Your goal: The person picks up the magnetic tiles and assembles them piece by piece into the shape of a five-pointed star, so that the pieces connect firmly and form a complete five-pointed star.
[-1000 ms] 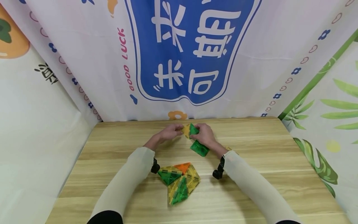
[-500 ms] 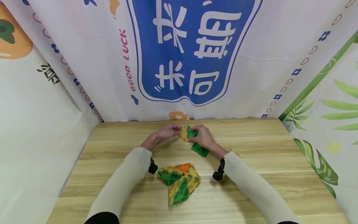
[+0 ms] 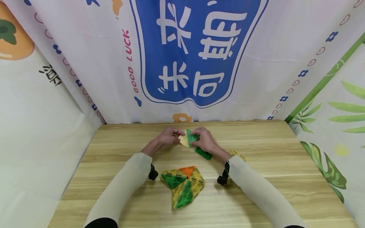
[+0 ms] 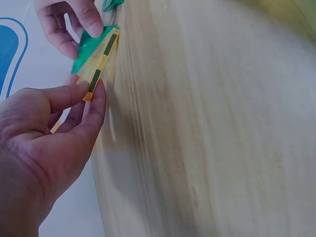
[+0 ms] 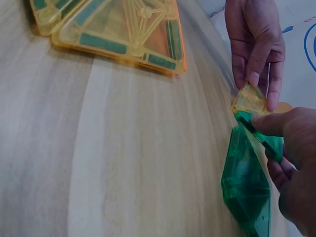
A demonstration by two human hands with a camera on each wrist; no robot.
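My left hand (image 3: 167, 137) pinches a yellow see-through triangular magnetic tile (image 3: 183, 141) near the back of the table, its thumb and fingers on an outer corner in the left wrist view. A green triangular magnetic tile (image 3: 192, 138) is pinched by my right hand (image 3: 206, 140). The two tiles meet along one edge, raised and tilted. In the right wrist view, the green tile (image 5: 261, 133) stands just above more green tiles (image 5: 246, 170) lying on the table; my right fingers partly hide it.
Nearer me on the wooden table (image 3: 114, 177) lies a flat fan of yellow, green and orange magnetic tiles (image 3: 196, 183). Beside my right wrist is another yellow tile (image 3: 237, 155), partly covered by the sleeve. A printed cloth (image 3: 119, 107) hangs behind the table's back edge.
Both hands have shifted a little to the left and slightly toward me with the joined yellow and green tiles. The tile fan has stayed put.
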